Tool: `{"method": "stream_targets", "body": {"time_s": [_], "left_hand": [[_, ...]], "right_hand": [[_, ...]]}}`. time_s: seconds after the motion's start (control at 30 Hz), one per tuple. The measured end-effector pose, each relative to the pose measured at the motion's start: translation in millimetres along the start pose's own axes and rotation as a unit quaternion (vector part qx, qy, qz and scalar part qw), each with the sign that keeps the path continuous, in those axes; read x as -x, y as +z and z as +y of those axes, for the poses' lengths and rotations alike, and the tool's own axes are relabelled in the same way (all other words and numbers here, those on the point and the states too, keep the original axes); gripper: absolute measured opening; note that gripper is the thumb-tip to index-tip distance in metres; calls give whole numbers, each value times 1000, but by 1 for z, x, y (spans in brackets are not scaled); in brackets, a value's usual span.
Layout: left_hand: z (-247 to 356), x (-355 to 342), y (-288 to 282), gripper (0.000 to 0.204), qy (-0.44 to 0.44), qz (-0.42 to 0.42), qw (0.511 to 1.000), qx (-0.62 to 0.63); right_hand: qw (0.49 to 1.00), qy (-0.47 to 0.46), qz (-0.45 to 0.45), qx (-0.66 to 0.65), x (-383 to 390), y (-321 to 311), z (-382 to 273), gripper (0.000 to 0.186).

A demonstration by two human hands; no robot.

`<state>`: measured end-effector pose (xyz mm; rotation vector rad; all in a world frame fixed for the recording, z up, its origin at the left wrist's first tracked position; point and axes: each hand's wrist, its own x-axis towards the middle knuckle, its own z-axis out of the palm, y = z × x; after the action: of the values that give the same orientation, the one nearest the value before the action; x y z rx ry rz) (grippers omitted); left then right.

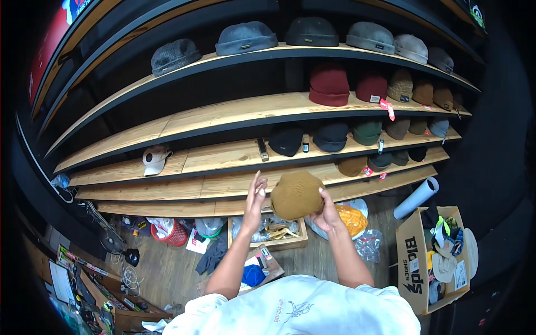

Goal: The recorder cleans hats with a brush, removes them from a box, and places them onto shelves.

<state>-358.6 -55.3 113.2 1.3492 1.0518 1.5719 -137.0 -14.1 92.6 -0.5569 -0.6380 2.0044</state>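
My right hand (329, 213) grips a mustard-brown knit beanie (296, 194) by its right side, thumb against the fabric. My left hand (254, 204) is raised just left of the beanie, fingers stretched upward and open; whether it touches the fabric is unclear. Behind both hands are curved-looking wooden shelves (223, 184) with rows of beanies in black (329, 137), maroon (328, 85), grey (245, 38), green and brown. A small dark oblong item (262, 149) lies among the black beanies, and a pale cap (155, 160) sits farther left on that shelf.
On the floor below are a red basket (174, 237), a wooden crate (301, 240), plastic bags (368, 243), dark cloth (212, 257) and a cardboard box (414, 240) full of hats at right. A white roll (414, 198) leans behind it. A cluttered desk (131, 321) and fan stand at left.
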Motion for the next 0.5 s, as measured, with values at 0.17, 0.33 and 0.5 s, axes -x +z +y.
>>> {"method": "stream_targets", "body": {"time_s": [0.17,0.33,0.5], "left_hand": [[-23,-14,-37,70,-312,-195,880,299],[-42,-9,-33,58,-291,-113,922,229],[-33,-5,-26,53,-302,-157,905,253]], "right_hand": [[997,54,25,-48,-8,5,7,51],[982,26,52,179,-15,5,26,52],[994,16,74,76,-14,-9,53,39]]}}
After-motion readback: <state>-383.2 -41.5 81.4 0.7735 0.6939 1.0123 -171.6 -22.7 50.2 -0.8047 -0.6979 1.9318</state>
